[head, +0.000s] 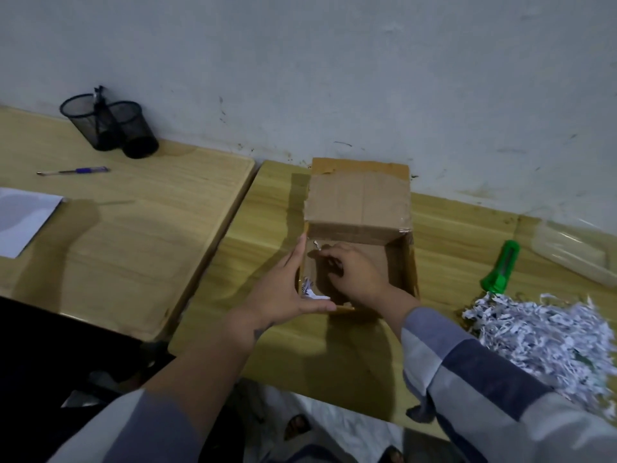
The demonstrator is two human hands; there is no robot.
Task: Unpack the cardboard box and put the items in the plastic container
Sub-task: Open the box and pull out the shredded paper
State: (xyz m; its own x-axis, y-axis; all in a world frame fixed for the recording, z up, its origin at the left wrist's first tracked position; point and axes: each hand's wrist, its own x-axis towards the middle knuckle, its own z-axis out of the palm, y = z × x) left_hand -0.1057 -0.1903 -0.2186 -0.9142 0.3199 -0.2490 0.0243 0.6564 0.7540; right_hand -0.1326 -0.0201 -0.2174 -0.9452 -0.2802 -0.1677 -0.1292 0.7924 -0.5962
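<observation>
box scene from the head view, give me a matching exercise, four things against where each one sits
Things:
1. pen
2. cutter
3. shredded paper
4. right hand

Places:
A. inside the box
B. left table, near the mesh cups
C. heaped at the right edge, near side
D. between the box and the container

Pairs: 1-B, 2-D, 3-C, 4-A

Scuffed grey wall (334, 61), wooden desks (133, 228)
</observation>
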